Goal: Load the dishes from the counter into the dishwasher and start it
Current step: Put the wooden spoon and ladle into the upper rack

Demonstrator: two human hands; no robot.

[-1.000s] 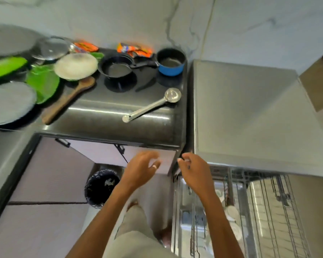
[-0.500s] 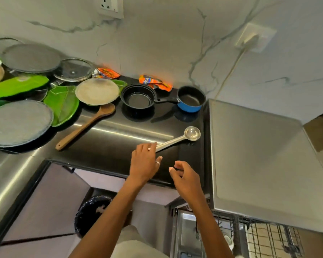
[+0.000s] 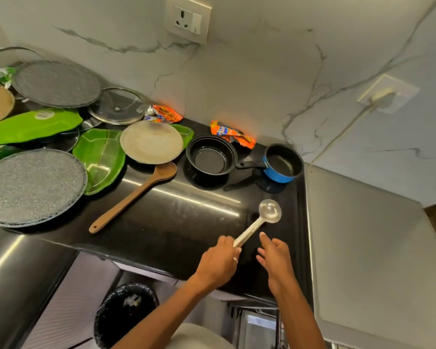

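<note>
A steel ladle [image 3: 261,221] lies on the black counter [image 3: 176,222], bowl pointing away. My left hand [image 3: 218,261] is closed around the end of its handle. Just to the right, my right hand [image 3: 275,255] hovers with fingers spread and holds nothing. Behind the ladle stand a blue saucepan [image 3: 283,163] and a stack of black bowls [image 3: 210,158]. A wooden spoon [image 3: 134,197] lies to the left, below a beige plate [image 3: 151,142]. Green leaf-shaped plates [image 3: 101,154], grey speckled plates [image 3: 30,186] and a glass lid [image 3: 117,107] crowd the far left. The dishwasher's open edge [image 3: 257,326] shows at the bottom.
The dishwasher's grey top [image 3: 368,260] adjoins the counter on the right. A black-lined bin [image 3: 125,312] stands on the floor below the counter. Orange snack wrappers [image 3: 233,133] lie against the marble wall. A wall socket [image 3: 189,20] sits above.
Both hands rose from the dishwasher front up to the counter. My left hand went from touching the ladle's handle to closing on it. The view tilted upward.
</note>
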